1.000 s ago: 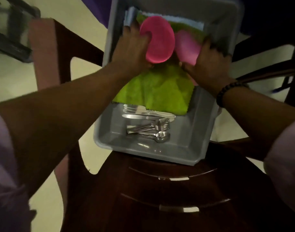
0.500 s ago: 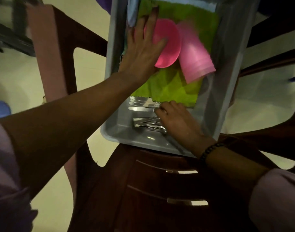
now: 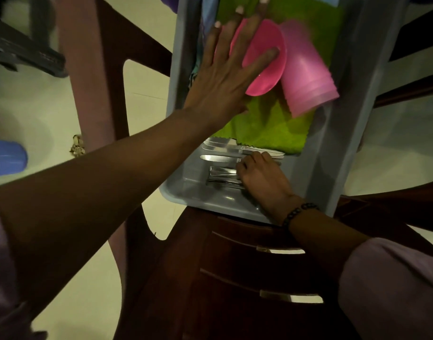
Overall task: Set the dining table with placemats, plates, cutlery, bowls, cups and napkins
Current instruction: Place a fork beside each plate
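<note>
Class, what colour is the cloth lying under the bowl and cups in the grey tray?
Lime green; the cloth shows best in the head view.

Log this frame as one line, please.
stage: gathering cutlery | left hand: flat on pink bowl | right hand: fingers curled on cutlery | grey tub: on chair

Dark brown plastic chair (image 3: 235, 278) under the grey tub, with 2 slots cut through it showing pale light. Another reddish-brown chair (image 3: 92, 77) at upper left, its frame crossing the cream tiled floor (image 3: 141, 99). Blue plastic item (image 3: 6, 158) at the left edge, cut off by the frame. Small crumpled scrap (image 3: 76, 145) on the floor beside the chair leg. Dark blurred object (image 3: 26, 52) at top left.
</note>
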